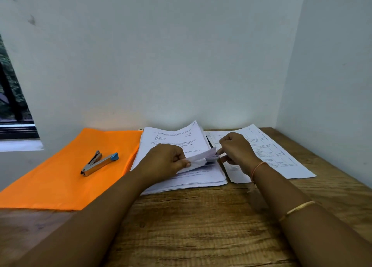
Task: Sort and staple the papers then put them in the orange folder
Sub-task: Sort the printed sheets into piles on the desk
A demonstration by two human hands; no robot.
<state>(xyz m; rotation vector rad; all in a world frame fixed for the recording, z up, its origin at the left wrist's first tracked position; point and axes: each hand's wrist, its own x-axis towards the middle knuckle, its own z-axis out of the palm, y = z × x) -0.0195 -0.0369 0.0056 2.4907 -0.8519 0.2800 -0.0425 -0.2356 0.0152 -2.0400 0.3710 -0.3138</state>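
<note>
A thick stack of printed papers [171, 140] lies in the middle of the wooden table [201, 216]. My left hand [167, 160] grips the lifted near edge of several upper sheets, which curl upward. My right hand [235, 150] pinches the right corner of those same lifted sheets. The orange folder [60, 178] lies flat to the left of the stack. A silver stapler [98, 163] with a blue tip rests on the folder. Separate sheets with a printed table [281, 158] lie to the right of the stack, partly under my right hand.
A pale wall stands right behind the papers and another closes the right side. A window [12, 97] is at the far left. Bare wood table surface extends toward me between my forearms.
</note>
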